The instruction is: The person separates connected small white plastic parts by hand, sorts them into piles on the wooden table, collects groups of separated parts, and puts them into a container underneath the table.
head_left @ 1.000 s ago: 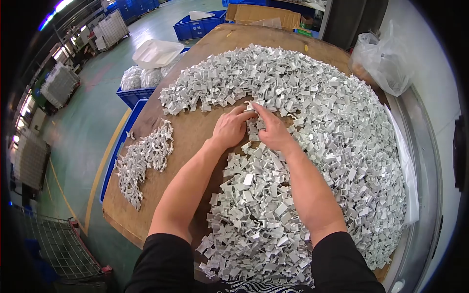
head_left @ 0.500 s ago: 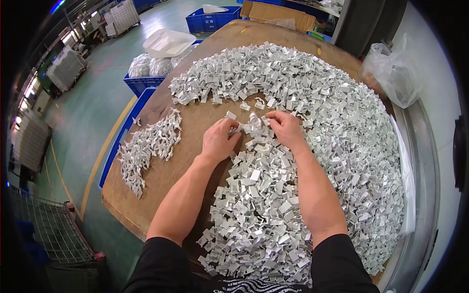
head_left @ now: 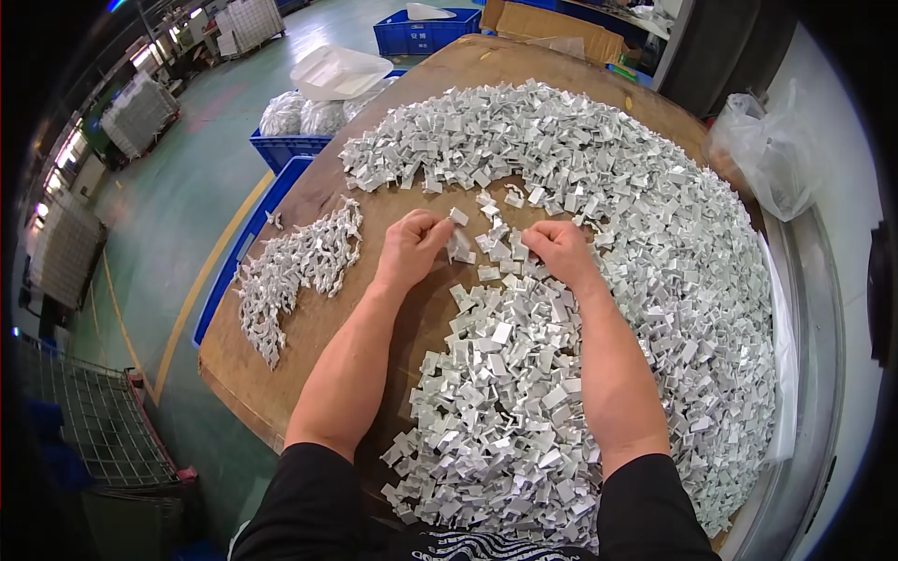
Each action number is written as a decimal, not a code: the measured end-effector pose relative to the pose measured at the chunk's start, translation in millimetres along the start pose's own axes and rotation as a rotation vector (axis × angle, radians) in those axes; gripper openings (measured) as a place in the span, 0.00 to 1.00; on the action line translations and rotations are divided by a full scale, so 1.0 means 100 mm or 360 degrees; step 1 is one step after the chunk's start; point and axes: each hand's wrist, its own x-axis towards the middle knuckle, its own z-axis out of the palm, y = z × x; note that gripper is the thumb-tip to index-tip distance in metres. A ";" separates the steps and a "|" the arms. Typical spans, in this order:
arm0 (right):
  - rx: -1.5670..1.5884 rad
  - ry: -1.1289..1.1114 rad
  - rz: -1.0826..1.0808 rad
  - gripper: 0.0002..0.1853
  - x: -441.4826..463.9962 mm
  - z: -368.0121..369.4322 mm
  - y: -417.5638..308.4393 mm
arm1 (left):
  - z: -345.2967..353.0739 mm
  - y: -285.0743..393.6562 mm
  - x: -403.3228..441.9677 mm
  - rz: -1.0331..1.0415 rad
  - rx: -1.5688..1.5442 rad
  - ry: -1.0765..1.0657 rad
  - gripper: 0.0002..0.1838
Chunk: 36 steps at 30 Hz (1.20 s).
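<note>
A large spread of small silvery metal parts [head_left: 524, 383], flat plates with thin bits attached, covers much of the brown table [head_left: 393, 220]. My left hand [head_left: 412, 245] is closed over the table between the spread and a smaller heap of twisted silvery pieces [head_left: 299, 266]. Silvery parts lie right beside its fingertips; what the curled fingers hold is hidden. Pinched together, the fingers of my right hand [head_left: 561, 251] are on a small metal part [head_left: 517, 246] at the spread's inner edge. A few loose parts [head_left: 491, 210] lie between the two hands.
Blue crates stand beyond the table's left edge, one with filled bags and a white plastic tub [head_left: 339, 73] on top. Another blue crate [head_left: 426, 35] is further back. A clear plastic bag [head_left: 772, 164] sits at the right by the wall. A wire cage [head_left: 94, 421] stands lower left.
My left hand has moved slightly up and away from my right hand, and its fingers have curled in. The cluster between the hands has come apart into separate parts. The view has shifted slightly.
</note>
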 end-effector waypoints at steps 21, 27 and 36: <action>-0.0230 0.0253 -0.0301 0.11 0.02 0.07 -0.14 | 0.47 0.09 0.42 0.0633 0.0718 -0.0239 0.10; -0.0042 0.0750 -0.0207 0.14 0.06 0.15 -0.03 | 0.48 0.01 0.53 0.0538 0.0465 -0.0007 0.10; -0.0657 0.1065 -0.0083 0.11 0.09 0.04 0.10 | 0.58 0.25 0.75 0.0157 0.0157 -0.0554 0.11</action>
